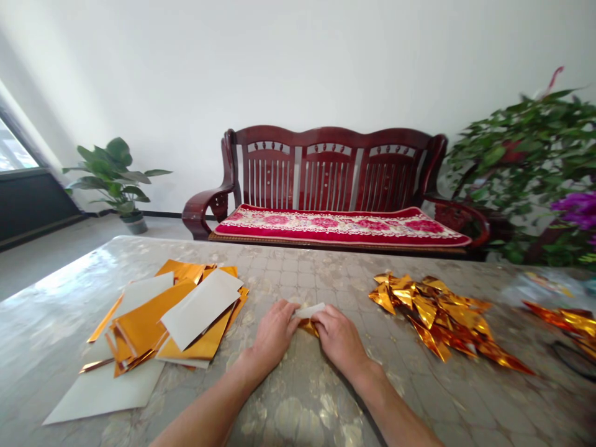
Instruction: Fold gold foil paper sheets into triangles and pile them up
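1. Two hands are at work here: our left hand (274,334) and our right hand (339,340) sit close together, both closed with curled fingers, gripping one small strip (308,311) between them.
2. We see white paper on top of the strip, with a bit of gold foil (310,328) showing just below it, between our hands. Our fingers hide how it is folded.
3. Our hands rest on the table (298,273), which has a glossy, mottled grey-and-gold cover.
4. Left of our left hand, and near it, lies an overlapping stack (177,316) of gold and white sheets, with one large white sheet (102,391) sticking out underneath.
5. Right of our right hand, just apart from it, lies a heap of gold triangles (442,316).
6. Farther right, more gold pieces (563,320) lie beside a blurred clear bag (542,285).
7. Well ahead of our hands, past the table, stands a dark wooden bench (326,149) with a red cushion (339,226).
8. Ahead and left stands a potted plant (114,177); ahead and right, a leafy plant (521,149) with purple flowers (577,210).
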`<state>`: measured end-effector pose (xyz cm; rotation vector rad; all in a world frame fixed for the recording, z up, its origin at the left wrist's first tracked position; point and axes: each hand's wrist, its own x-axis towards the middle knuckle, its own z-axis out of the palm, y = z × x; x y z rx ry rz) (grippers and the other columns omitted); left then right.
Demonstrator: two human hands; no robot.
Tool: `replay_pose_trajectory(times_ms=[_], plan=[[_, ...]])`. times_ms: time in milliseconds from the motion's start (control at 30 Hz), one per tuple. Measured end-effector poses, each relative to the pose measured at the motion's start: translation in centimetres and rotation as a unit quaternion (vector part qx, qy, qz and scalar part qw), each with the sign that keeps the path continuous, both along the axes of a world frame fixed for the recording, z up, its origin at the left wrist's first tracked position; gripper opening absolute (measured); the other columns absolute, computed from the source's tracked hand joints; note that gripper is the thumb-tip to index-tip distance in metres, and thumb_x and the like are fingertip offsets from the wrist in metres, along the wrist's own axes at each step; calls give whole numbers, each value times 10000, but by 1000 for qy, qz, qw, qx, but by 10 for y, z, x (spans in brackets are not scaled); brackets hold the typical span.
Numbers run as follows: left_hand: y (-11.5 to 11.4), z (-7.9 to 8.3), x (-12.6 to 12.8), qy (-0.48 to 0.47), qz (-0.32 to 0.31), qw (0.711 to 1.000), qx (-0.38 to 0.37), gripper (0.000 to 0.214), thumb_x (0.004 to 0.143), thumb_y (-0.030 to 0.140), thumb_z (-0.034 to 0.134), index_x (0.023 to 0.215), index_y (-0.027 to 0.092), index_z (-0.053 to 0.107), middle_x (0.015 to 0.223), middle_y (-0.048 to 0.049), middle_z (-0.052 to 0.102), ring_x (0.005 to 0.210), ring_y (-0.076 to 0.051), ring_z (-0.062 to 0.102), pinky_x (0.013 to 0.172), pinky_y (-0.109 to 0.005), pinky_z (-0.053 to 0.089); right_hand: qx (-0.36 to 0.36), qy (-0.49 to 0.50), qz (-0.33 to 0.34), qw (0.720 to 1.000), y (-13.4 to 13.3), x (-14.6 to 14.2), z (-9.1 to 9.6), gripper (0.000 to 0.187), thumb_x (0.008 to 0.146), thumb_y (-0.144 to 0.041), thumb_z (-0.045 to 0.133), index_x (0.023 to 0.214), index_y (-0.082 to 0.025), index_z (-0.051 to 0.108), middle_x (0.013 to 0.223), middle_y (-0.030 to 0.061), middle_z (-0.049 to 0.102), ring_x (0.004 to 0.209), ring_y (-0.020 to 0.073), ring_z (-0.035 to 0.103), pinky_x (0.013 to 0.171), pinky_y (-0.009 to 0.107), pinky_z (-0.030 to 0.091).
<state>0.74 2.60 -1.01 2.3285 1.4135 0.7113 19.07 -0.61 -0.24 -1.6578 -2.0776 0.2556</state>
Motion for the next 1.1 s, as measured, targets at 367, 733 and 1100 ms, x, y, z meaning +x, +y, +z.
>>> replay_pose_trajectory(times_ms=[367,733,1100], plan=[[-5,-4,-4,-128,-43,990,-42,141,831,108,568,763,188,663,813,-1,618,809,-135,593,737,-221,416,19,-29,-21,999,-18,-12,11,113,884,-287,601,849,-277,708,914,7,675,940,195,577,730,270,393],[-10,9,-22,-61,-89,993,-49,327,776,3,476,847,204,724,908,-32,671,881,-154,626,795,-237,458,75,-96,47,991,-23,0,12,113,929,-275,594,922,-283,707,928,0,676,898,179,573,744,291,359],[-31,10,-35,-40,-110,992,-45,481,810,1,411,1085,252,716,1241,-30,663,1113,-162,620,990,-275,475,86,-99,26,991,-13,-6,12,275,992,-328,497,797,-237,668,868,4,671,824,166,550,731,303,317]])
